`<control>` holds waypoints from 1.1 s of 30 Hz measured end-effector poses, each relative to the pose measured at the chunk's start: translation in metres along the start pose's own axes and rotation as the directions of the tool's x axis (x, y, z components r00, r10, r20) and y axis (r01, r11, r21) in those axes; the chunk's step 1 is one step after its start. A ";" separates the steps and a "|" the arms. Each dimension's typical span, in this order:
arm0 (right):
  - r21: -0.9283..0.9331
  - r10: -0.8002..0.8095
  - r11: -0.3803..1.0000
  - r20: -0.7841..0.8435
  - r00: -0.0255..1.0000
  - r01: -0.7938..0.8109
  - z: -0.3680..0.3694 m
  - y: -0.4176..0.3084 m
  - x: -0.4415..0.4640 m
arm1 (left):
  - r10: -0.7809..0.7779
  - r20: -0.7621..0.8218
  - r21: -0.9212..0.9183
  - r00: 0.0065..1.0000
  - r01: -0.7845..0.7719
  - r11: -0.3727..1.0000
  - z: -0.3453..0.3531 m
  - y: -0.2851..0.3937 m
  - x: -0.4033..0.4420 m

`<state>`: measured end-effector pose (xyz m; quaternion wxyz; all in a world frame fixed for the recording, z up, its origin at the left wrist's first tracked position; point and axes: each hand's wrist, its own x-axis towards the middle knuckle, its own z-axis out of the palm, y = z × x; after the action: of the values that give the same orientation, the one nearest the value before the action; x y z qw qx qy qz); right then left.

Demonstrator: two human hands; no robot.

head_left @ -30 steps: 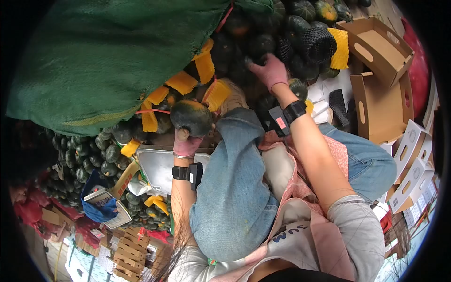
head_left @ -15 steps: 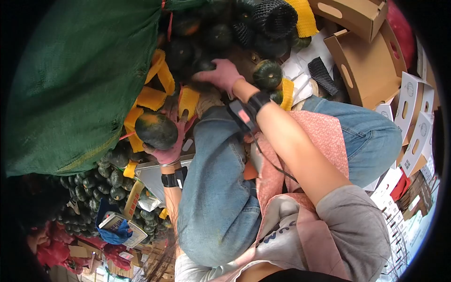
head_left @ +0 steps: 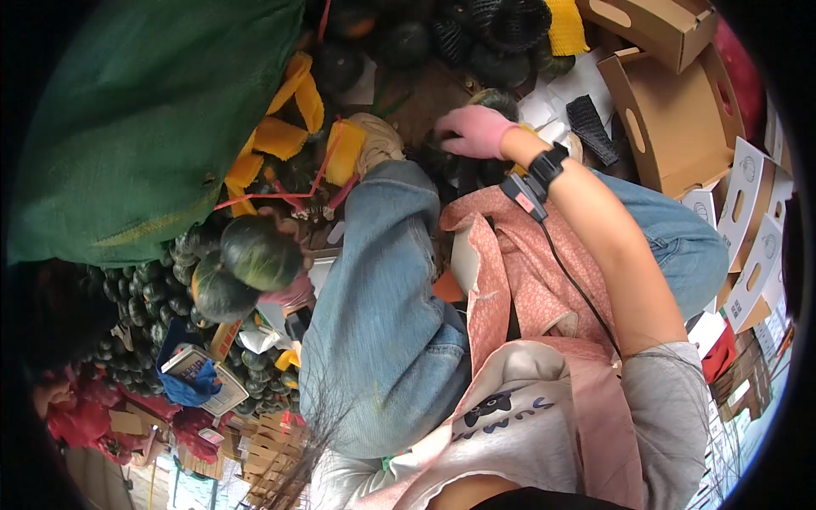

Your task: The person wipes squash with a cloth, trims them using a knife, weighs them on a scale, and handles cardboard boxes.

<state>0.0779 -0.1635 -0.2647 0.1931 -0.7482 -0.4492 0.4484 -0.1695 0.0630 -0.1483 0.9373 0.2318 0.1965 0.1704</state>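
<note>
My left hand (head_left: pixel 291 291) wears a pink glove, mostly hidden behind a round dark green squash (head_left: pixel 261 252) it holds. A second squash with an orange patch (head_left: pixel 223 290) is directly against that one. My right hand (head_left: pixel 476 133), also in a pink glove, reaches over the floor beyond my knees. Its fingers are bent over a dark squash (head_left: pixel 438 156), largely hidden under the palm. Just above this hand is another green squash (head_left: pixel 495 103). A yellow foam net (head_left: pixel 345 153) and red string (head_left: pixel 319 178) are near my left knee.
A large green mesh sack (head_left: pixel 161 110) fills the upper left. Yellow foam strips (head_left: pixel 279 138) lie by its edge. More squashes (head_left: pixel 406 44) and black foam nets (head_left: pixel 508 24) are at the top. Brown cartons (head_left: pixel 680 127) and white printed cartons (head_left: pixel 752 263) stand right.
My right hand has moved right with the dark squash, away from the heap. My left hand has shifted down and left, and its squash is now against another. The view has turned.
</note>
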 end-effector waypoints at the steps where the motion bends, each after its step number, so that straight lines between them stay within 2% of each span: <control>1: -0.093 0.072 0.993 0.064 0.995 -0.066 0.000 -0.002 -0.013 | 0.022 0.000 -0.014 1.000 -0.022 1.000 0.005 0.008 -0.005; 2: -0.143 0.075 0.988 0.105 0.992 -0.059 0.008 0.004 -0.023 | 0.042 0.001 -0.022 0.999 -0.041 0.999 0.009 0.015 -0.011; 3: -0.146 0.139 0.982 0.113 0.984 -0.122 0.014 0.008 -0.034 | 0.068 0.009 -0.042 0.998 -0.067 0.997 0.014 0.024 -0.019; 5: -0.086 0.164 0.983 0.025 0.986 -0.161 0.021 0.011 -0.053 | 0.112 0.029 -0.074 0.993 -0.110 0.991 0.028 0.044 -0.035; 8: 0.348 0.144 0.936 -0.264 0.954 -0.045 0.043 0.037 -0.080 | 0.171 0.060 -0.132 0.984 -0.162 0.978 0.055 0.073 -0.065; 9: 0.623 0.325 0.782 -0.384 0.864 -0.017 0.046 0.039 -0.085 | 0.193 0.076 -0.161 0.978 -0.178 0.971 0.066 0.084 -0.078; 10: 0.827 0.559 0.553 -0.279 0.781 -0.101 0.034 0.037 -0.093 | 0.218 0.095 -0.184 0.971 -0.199 0.963 0.075 0.094 -0.089; 13: 0.779 0.584 0.627 -0.455 0.672 -0.018 0.024 0.042 -0.092 | 0.264 0.126 -0.250 0.956 -0.227 0.941 0.097 0.108 -0.120; 14: 0.570 0.412 0.821 -0.558 0.721 -0.028 0.019 0.039 -0.082 | 0.270 0.137 -0.270 0.953 -0.226 0.936 0.103 0.109 -0.130; 15: 0.317 0.220 0.948 -0.606 0.765 -0.021 0.014 0.035 -0.072 | 0.271 0.143 -0.292 0.952 -0.221 0.931 0.108 0.105 -0.140; 17: 0.049 0.028 0.999 -0.612 0.790 0.003 0.002 0.033 -0.043 | 0.264 0.150 -0.327 0.953 -0.204 0.923 0.114 0.096 -0.155; 18: 0.344 0.371 0.909 -0.414 0.832 -0.234 -0.012 0.018 -0.040 | 0.249 0.147 -0.348 0.957 -0.186 0.919 0.118 0.087 -0.165; 19: 0.345 0.593 0.791 -0.234 0.770 -0.505 -0.016 0.027 -0.036 | 0.241 0.131 -0.376 0.962 -0.176 0.910 0.118 0.073 -0.173; 21: 0.149 0.693 0.715 -0.026 0.720 -0.683 -0.010 0.045 -0.045 | 0.230 0.111 -0.415 0.967 -0.165 0.895 0.117 0.048 -0.188; 22: 0.009 0.707 0.706 0.041 0.706 -0.708 -0.007 0.043 -0.052 | 0.228 0.102 -0.430 0.968 -0.164 0.888 0.116 0.037 -0.192; 23: 0.007 0.687 0.725 0.069 0.723 -0.689 0.005 0.055 -0.059 | 0.220 0.094 -0.431 0.971 -0.160 0.888 0.114 0.032 -0.194; 25: 0.154 0.610 0.782 0.012 0.793 -0.604 0.025 0.057 -0.074 | 0.202 0.090 -0.435 0.975 -0.144 0.889 0.112 0.028 -0.193; 28: 0.091 0.603 0.795 -0.003 0.798 -0.600 0.039 0.045 -0.076 | 0.172 0.084 -0.439 0.982 -0.118 0.891 0.111 0.028 -0.186; 31: -0.105 0.559 0.820 -0.056 0.827 -0.562 0.049 0.031 -0.073 | 0.155 0.110 -0.451 0.982 -0.090 0.888 0.108 0.030 -0.178; 33: -0.218 0.537 0.829 0.057 0.841 -0.515 0.047 0.012 -0.070 | 0.141 0.138 -0.462 0.980 -0.062 0.885 0.108 0.029 -0.173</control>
<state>0.0304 -0.2343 -0.2628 -0.0382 -0.8308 -0.2775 0.4809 -0.2771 -0.0231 0.0044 0.9684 0.0293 0.0590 0.2407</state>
